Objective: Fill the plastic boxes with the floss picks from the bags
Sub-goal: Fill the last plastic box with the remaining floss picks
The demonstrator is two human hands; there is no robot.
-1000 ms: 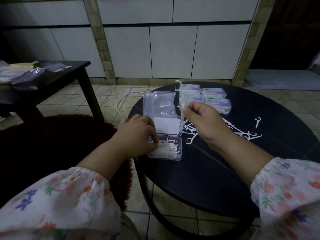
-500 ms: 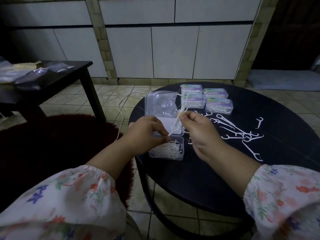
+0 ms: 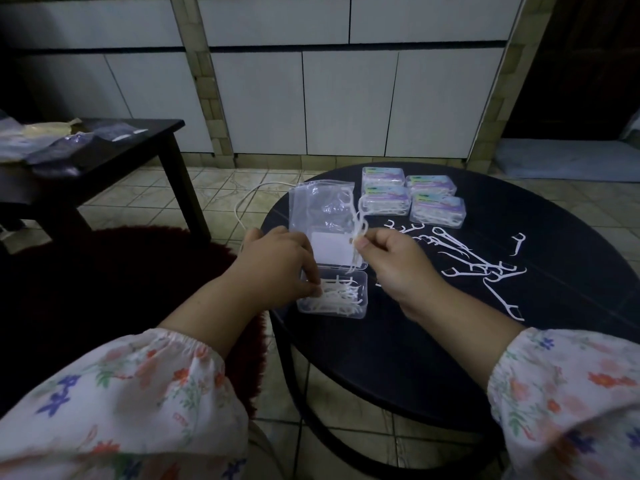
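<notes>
The open box is a shallow, clear plastic rectangle at the near left edge of the round black counter, partly filled with a loose tangle of thin white picks; its hinged lid lies flat just behind it, showing a white panel. The left hand rests on the box's left side, fingers curled down into the picks. Just right of the box, the right hand pinches a small bunch upright over the lid. Behind the lid lies a crinkled clear bag. Right of the box, loose picks scatter; behind them sit four closed boxes with pastel labels.
</notes>
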